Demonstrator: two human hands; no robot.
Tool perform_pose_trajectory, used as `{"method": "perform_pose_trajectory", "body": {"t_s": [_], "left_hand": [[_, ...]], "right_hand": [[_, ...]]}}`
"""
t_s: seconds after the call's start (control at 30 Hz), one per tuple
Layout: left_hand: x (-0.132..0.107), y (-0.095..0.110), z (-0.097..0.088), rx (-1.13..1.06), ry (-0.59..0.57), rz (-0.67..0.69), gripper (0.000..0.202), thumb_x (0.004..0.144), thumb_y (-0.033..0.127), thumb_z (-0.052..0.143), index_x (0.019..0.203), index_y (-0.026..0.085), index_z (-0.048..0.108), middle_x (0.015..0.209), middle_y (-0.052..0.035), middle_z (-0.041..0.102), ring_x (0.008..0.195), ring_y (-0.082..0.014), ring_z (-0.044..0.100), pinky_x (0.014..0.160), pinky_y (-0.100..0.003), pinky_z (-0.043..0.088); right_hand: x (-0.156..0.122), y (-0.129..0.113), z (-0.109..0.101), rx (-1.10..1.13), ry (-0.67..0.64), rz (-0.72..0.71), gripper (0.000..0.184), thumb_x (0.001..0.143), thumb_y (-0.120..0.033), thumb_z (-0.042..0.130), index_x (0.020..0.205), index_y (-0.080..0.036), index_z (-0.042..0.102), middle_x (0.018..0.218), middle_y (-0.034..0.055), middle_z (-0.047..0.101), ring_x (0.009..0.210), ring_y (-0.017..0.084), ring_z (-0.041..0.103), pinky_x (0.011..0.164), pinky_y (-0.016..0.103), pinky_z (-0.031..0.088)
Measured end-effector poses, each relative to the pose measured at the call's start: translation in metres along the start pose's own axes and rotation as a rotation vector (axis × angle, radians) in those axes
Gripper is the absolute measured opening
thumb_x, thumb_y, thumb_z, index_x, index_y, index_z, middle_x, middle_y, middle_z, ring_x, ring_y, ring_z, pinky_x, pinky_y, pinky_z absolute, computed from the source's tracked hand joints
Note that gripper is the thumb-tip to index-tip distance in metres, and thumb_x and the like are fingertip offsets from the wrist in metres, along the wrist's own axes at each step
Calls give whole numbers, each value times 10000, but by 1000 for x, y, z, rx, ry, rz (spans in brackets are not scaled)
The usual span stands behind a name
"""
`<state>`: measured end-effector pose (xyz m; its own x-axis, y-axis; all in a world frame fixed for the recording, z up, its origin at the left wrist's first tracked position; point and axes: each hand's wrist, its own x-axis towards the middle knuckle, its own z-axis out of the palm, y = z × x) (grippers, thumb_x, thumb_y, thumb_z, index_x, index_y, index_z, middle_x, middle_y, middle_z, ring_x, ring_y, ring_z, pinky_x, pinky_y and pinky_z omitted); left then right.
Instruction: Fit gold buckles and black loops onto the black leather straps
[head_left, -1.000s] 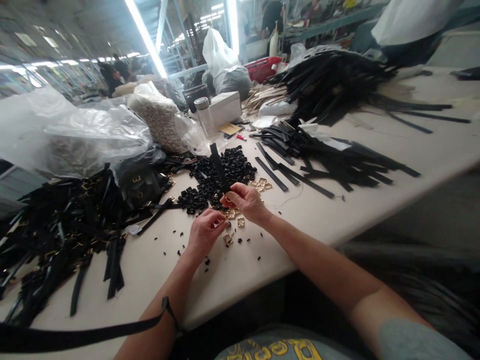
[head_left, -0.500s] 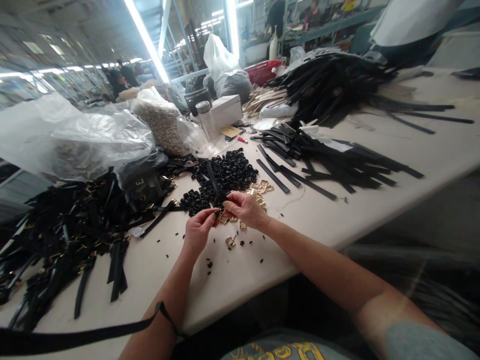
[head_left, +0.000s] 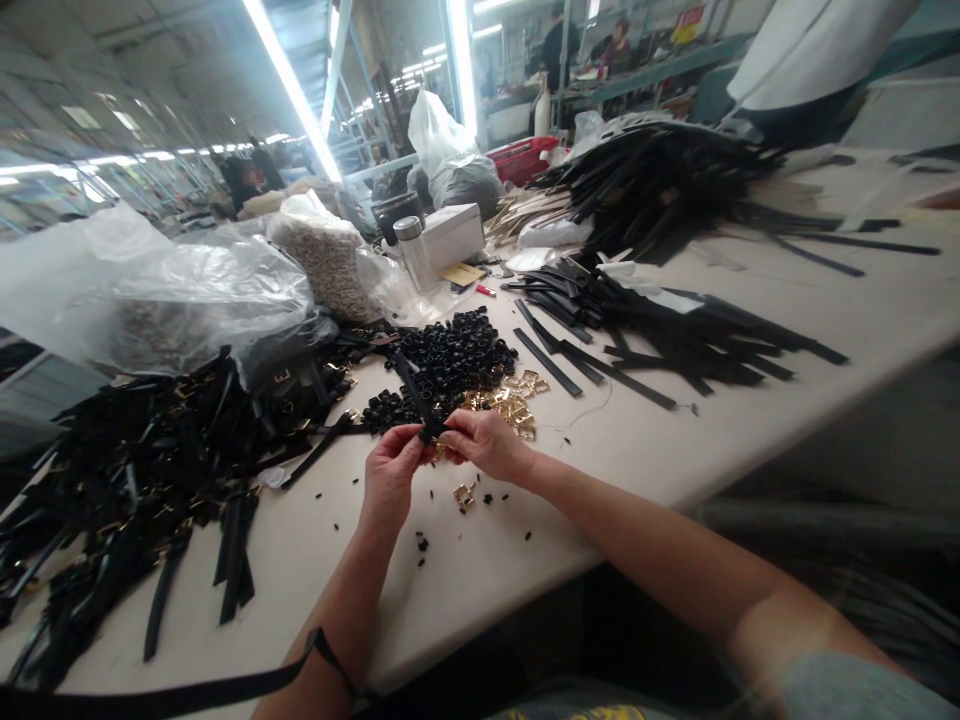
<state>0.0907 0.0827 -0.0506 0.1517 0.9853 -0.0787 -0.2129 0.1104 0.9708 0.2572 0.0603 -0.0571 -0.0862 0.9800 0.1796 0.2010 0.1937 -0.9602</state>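
A short black strap (head_left: pixel 411 385) stands up at a slant between my two hands, its lower end at my fingertips. My left hand (head_left: pixel 391 462) is closed, thumb and fingers pinching the dark lower end; whether a small black loop is also there I cannot tell. My right hand (head_left: pixel 491 447) pinches the same end from the other side, fingertips almost touching the left ones. Just beyond lies a heap of small black loops (head_left: pixel 469 345). Gold square buckles (head_left: pixel 514 405) are piled behind my right hand, and a few more gold buckles (head_left: pixel 463 494) lie nearer me.
A tangled pile of black straps with gold buckles (head_left: pixel 150 470) covers the left side. Loose black straps (head_left: pixel 675 325) lie at right, with a bigger strap bundle (head_left: pixel 660 180) behind. Plastic bags (head_left: pixel 202 270), a clear bottle (head_left: pixel 412 250) and a white box (head_left: pixel 454 232) stand at the back.
My hands have come together at the strap's lower end; before, they were slightly apart, the left pinching a small dark piece. The strap has shifted slightly left and down with my right hand.
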Motion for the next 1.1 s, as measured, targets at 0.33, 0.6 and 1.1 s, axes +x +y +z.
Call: {"method": "perform_pose_trajectory", "body": {"t_s": [0.33, 0.6, 1.1], "left_hand": [[5, 7, -6, -9, 20, -61, 334, 539, 321, 877, 761, 145, 700, 680, -3, 685, 536, -82, 598, 570, -209, 513], [3, 7, -14, 173, -52, -6, 313, 591, 331, 853, 815, 140, 748, 713, -43, 721, 593, -126, 629, 625, -256, 528], [8, 9, -23, 234, -246, -179, 253, 591, 332, 853, 698, 140, 727, 633, -31, 664, 505, -98, 559, 496, -216, 463]], "right_hand": [[-1, 0, -3, -66, -134, 23, 142, 867, -254, 572, 765, -165, 615, 626, -13, 653, 516, 96, 610, 508, 193, 462], [-3, -5, -10, -224, -148, 57, 130, 857, -211, 573, 753, -165, 636, 611, -26, 662, 500, 77, 595, 485, 168, 396], [-5, -10, -15, -346, -315, -91, 171, 858, -210, 600, 707, -170, 671, 589, -33, 671, 508, 85, 576, 525, 183, 361]]}}
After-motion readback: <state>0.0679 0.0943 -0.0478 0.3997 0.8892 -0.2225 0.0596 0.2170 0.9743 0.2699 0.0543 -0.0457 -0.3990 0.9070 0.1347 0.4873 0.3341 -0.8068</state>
